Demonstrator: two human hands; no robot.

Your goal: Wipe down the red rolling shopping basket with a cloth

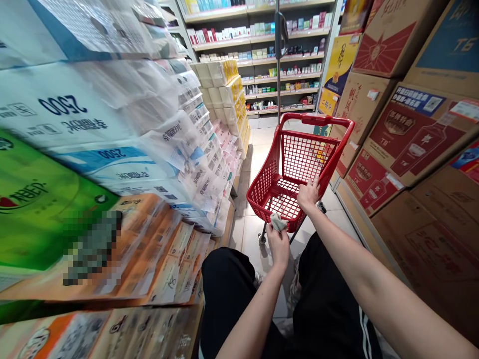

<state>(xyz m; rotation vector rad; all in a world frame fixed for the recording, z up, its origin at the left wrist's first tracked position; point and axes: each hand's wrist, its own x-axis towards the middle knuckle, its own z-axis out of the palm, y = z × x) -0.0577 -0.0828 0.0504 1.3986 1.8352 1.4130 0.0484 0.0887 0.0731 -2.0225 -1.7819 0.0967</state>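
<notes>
Cart (258, 194): red, with slotted walls; stands on wheels (262, 240) in the aisle (258, 142), just beyond the knees (227, 260), its handle (318, 120) at the far side.
Cloth (279, 222): pale and crumpled; lies against the cart's near wall.
Left hand (278, 247): reaches to the near wall from below; fingers closed, the cloth pinched at their tips.
Right hand (308, 194): at the cart's near right side; fingers partly straightened and a little apart, no loose thing seen in them. Whether they grip the wall, I cannot tell from here.
Step in hand: by appearance, wiping the near wall, the right hand seeming to steady the cart.
Next move: more wiping would call for the cloth kept flat to the wall, shifted along it, and the cart held lest it roll.
Left side: wrapped packs (90, 119), stacked high.
Right side: cartons (406, 132), stacked in a row.
Far end: shelves (217, 16) of small goods; nearer, an upright pole (279, 87) beside the handle.
</notes>
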